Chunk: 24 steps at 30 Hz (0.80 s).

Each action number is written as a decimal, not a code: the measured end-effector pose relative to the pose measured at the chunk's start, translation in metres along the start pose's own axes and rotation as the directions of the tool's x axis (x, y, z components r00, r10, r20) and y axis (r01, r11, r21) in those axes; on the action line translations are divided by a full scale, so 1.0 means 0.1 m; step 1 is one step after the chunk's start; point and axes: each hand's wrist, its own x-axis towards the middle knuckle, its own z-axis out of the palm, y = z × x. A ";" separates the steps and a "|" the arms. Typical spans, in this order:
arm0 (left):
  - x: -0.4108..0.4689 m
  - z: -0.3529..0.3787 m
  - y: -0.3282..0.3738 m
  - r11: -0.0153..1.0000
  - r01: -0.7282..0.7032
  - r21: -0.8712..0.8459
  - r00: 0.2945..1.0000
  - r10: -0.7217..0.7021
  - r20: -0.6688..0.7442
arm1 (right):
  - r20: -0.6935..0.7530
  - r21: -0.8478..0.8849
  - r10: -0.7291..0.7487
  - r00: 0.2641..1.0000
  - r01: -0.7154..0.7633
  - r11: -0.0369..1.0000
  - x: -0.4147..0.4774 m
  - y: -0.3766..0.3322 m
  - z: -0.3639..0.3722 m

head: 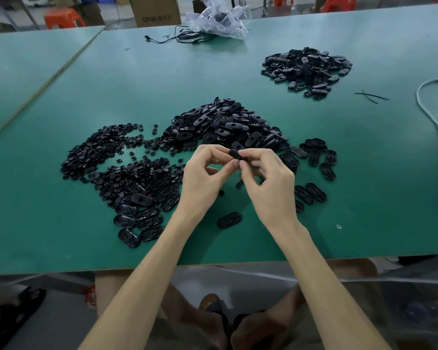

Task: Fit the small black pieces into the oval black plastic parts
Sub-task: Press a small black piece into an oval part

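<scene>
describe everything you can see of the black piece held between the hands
The black piece looks like smooth dark plastic with a rounded end. Fingers cover the rest, so its full shape is unclear. It is held above the green table, near the big pile of oval parts, pinched between fingertips of the left hand and the right hand.

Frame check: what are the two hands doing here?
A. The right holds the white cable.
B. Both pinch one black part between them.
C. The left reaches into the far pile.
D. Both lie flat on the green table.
B: the left hand and the right hand meet at the fingertips and both pinch a single black part, held above the green table in front of the middle pile.
</scene>
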 end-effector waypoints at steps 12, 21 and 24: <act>0.02 -0.01 -0.02 0.998 0.038 -0.057 0.997 -0.034 0.075 | 0.026 -0.017 -0.021 0.999 0.021 1.000 0.01 -0.02 -0.01; 0.01 0.00 -0.03 0.994 0.092 -0.055 0.994 -0.088 0.070 | -0.036 -0.135 -0.095 0.995 0.090 0.987 0.02 -0.01 -0.03; 0.01 0.00 -0.02 0.992 0.097 -0.075 0.992 -0.090 0.093 | -0.024 -0.136 -0.092 0.995 0.088 0.987 0.02 -0.01 -0.03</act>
